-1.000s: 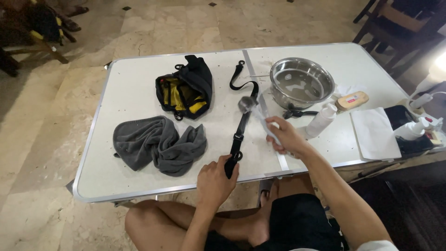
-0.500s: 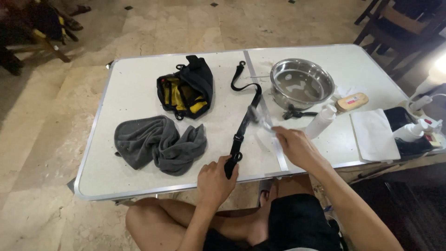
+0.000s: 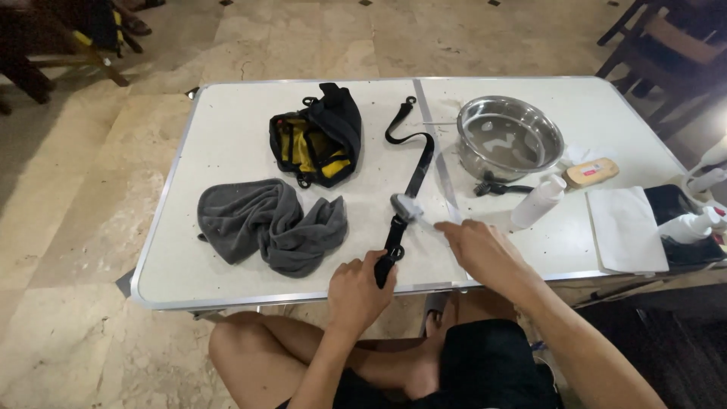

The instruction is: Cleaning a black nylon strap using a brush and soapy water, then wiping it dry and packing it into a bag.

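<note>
Looking down from the head view, the black strap [image 3: 413, 185] lies on the white desk [image 3: 227, 121] with its long axis running from the near edge away and slightly rightward, ending in a curved loop beside the steel bowl [image 3: 509, 136]. The left hand [image 3: 356, 291] has its grip clamped around the strap's near end at the desk edge, so the whole length extends away from that grip. The right hand [image 3: 485, 250] sits just right of the strap, fingers closed on a pale cloth or wipe [image 3: 424, 216] pressed against the grey buckle [image 3: 404, 206]; whether the fingers also touch the strap itself cannot be told. The buckle lies just beyond the left grip and up-left of the right grip, making the right hand nearer to the buckle and the left nearer to the strap's end. Left of the strap rest a grey towel [image 3: 265, 223] and an open black-and-yellow pouch [image 3: 318, 136]; right of the right grip stand a white bottle [image 3: 536, 203] and a white folded cloth [image 3: 625, 227].
</note>
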